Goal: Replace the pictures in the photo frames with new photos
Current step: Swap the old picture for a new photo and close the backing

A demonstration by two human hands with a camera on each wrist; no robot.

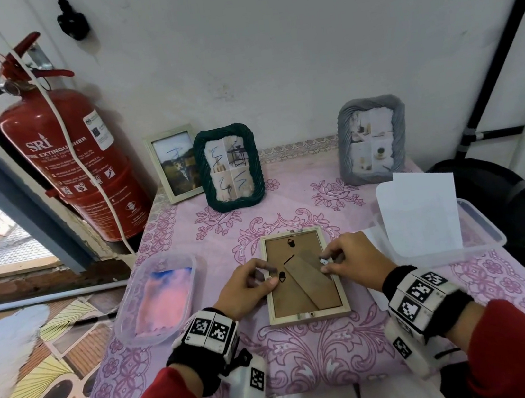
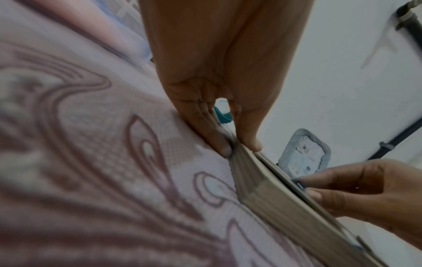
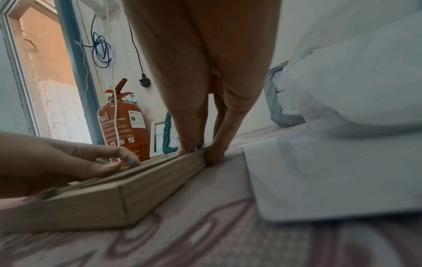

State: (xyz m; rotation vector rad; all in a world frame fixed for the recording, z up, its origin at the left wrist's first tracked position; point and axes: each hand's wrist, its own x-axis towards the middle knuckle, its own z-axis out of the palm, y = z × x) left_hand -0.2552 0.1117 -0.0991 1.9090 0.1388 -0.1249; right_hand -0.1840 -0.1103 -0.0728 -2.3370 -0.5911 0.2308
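Observation:
A pale wooden photo frame (image 1: 307,314) lies face down in the middle of the table, its brown backing board and folded stand facing up. My left hand (image 1: 270,275) pinches its left edge, thumb on the backing beside a black tab. My right hand (image 1: 326,264) pinches the right edge at a small tab. In the left wrist view the left hand (image 2: 242,147) grips the frame (image 2: 274,195) between thumb and fingers. The right wrist view shows the right hand (image 3: 202,152) pinching the rim of the frame (image 3: 114,198).
Three upright frames stand at the back: a white one (image 1: 175,163), a green one (image 1: 229,166) and a grey one (image 1: 372,139). A clear container (image 1: 127,305) with a pink-blue picture lies left; another container (image 1: 480,225) with white sheets lies right. A red fire extinguisher (image 1: 71,165) stands left.

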